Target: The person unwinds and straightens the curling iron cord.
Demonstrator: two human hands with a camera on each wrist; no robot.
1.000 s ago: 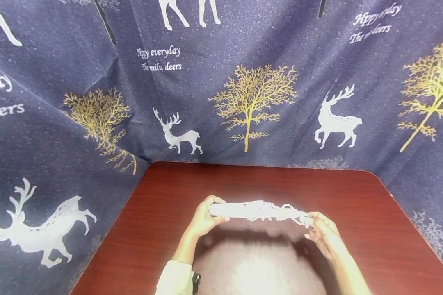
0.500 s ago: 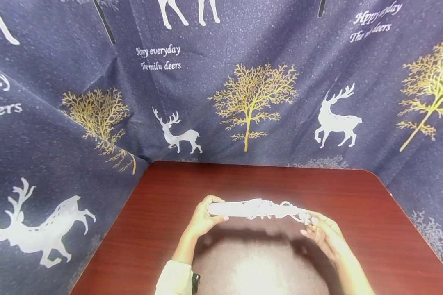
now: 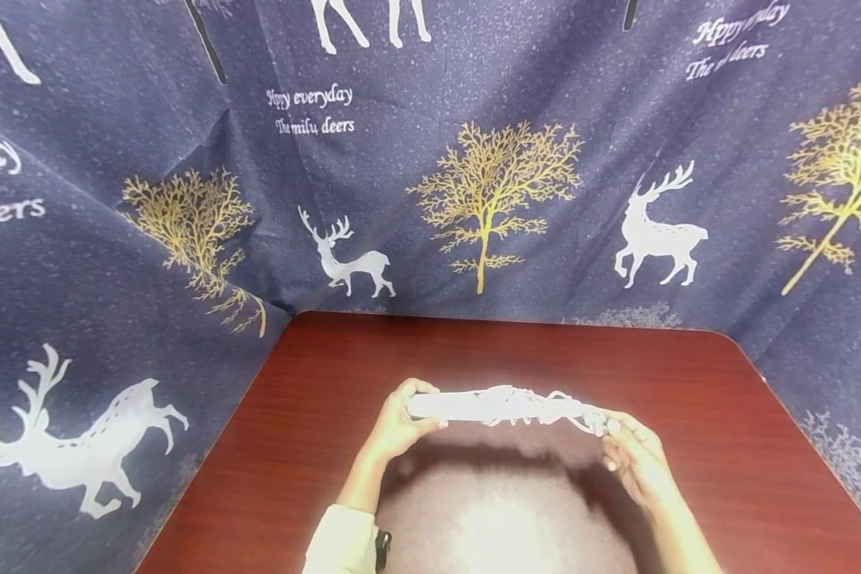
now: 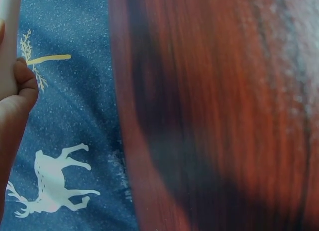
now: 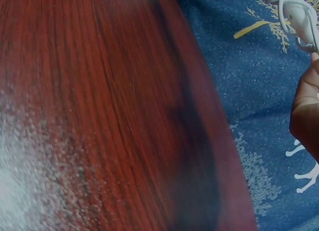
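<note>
We see the right hand [image 3: 637, 456] drawing its lower fingers [image 3: 612, 460] in towards its palm; half a second ago they reached further out beneath the cord [image 3: 522, 406]. Its thumb and forefinger pinch that cord at the end furthest from the other grip, though glare blurs the exact contact. The left hand [image 3: 399, 422] has hardly shifted: it holds the near end of the white bar [image 3: 447, 406], fingers above and thumb below. The bar stays level between our two grips, with the cord looped round its middle and bunched just beside the right fingertips, all raised above the table [image 3: 344, 363], where the shadow lies below both hands. To us, this small tuck looks like a settling of the hold on the cord while the left grip steadies the bar; the loops seem no looser for it.
</note>
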